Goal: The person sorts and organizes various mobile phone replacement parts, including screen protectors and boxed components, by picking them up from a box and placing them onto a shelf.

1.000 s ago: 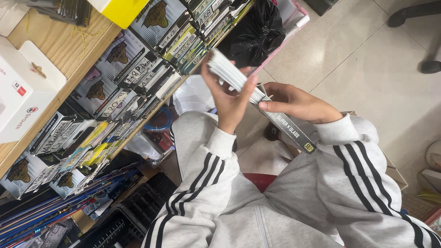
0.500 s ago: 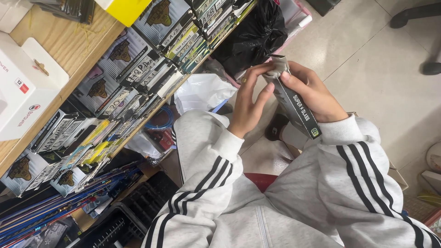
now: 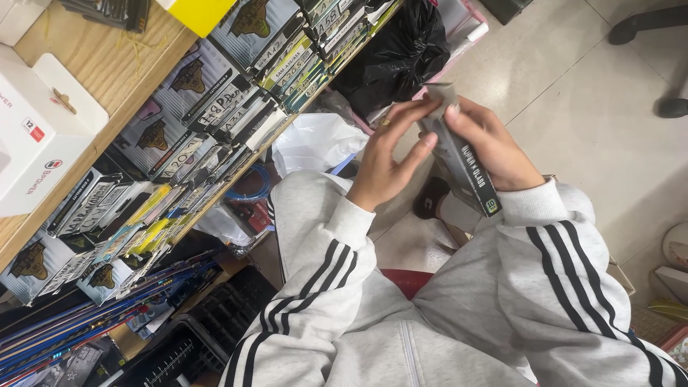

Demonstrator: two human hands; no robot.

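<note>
The person wears a light grey sweatshirt (image 3: 459,315) with black-striped sleeves, ribbed cuffs and a gold ring (image 3: 385,122).

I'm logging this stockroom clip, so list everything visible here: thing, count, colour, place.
flat packet: one, dark grey with a white flap at the top, held between both hands
boxed packets: many, grey and black with some yellow, stacked on the shelf at left
white box: one, on the wooden shelf top
yellow box: one, top edge
black bag: one, on the floor by the shelf end
clear plastic bag: one, whitish, below the shelf
blue cable coil: one, under the shelf
thin rods: a bundle, blue and dark, lower left
left hand: wears a ring, fingers on the packet
right hand: grips the packet's upper part
</note>
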